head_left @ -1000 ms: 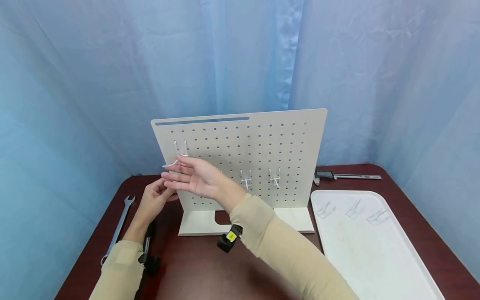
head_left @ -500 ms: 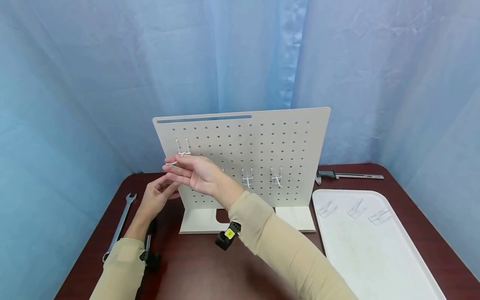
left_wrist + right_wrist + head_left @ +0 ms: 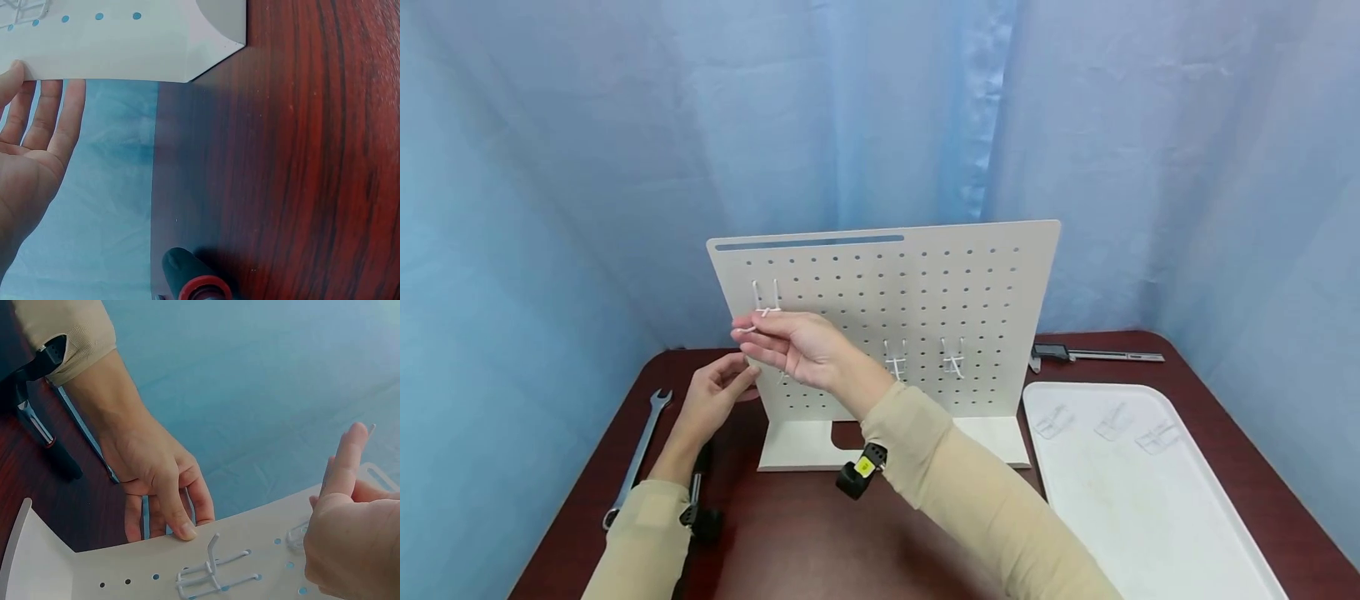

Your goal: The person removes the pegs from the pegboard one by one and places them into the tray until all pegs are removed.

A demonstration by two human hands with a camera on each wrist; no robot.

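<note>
The white pegboard (image 3: pixel 1030 275) stands upright on its base. My left hand (image 3: pixel 711 396) grips its left edge; in the left wrist view the thumb lies on the front face and the fingers (image 3: pixel 45 115) reach behind it. My right hand (image 3: pixel 801 346) is at the board's upper left, pinching the prong of a white wire hook (image 3: pixel 766 311) between thumb and fingers. That hook's two upper wires lie against the board, and its lower part is hidden by the hand. Below it, a second wire hook (image 3: pixel 209 572) shows in the right wrist view, close to my left thumb.
Two more wire hooks (image 3: pixel 895 363) hang mid-board. A white tray (image 3: pixel 1135 508) on the right bears three hooks (image 3: pixel 1114 422). Behind it lies a digital caliper (image 3: pixel 1097 355). On the left are a wrench (image 3: pixel 638 458) and a black-handled tool (image 3: pixel 62 459) with a metal shaft.
My right fingers have drawn in round the hook's prong, whose tip has shifted slightly to the right. The left hand keeps its place at the board's edge.
</note>
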